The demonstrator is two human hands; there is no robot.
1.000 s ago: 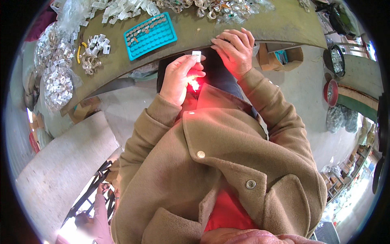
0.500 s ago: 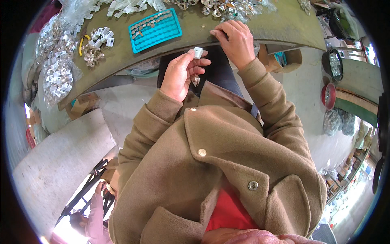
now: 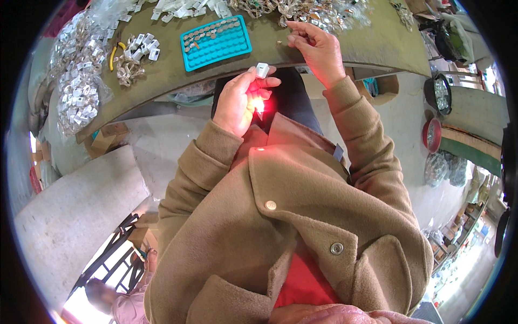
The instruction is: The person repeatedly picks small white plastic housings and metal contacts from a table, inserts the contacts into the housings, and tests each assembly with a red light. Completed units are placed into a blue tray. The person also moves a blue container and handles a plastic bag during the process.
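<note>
Olive-green surface (image 3: pixel 345 46) carries a teal tray (image 3: pixel 216 41) of small parts and heaps of white clips (image 3: pixel 75 92); the left hand (image 3: pixel 240 100) is clamped on a small white clip (image 3: pixel 262 69), held up just off the surface edge over the lap, a red glow at the fingers. The right hand (image 3: pixel 318 46) rests on the surface with fingertips pinched together near a tiny part, hold unclear. Looks like the pick-and-fit step; next needs fine alignment of part to clip, whose short axis seems to point up toward the tray.
</note>
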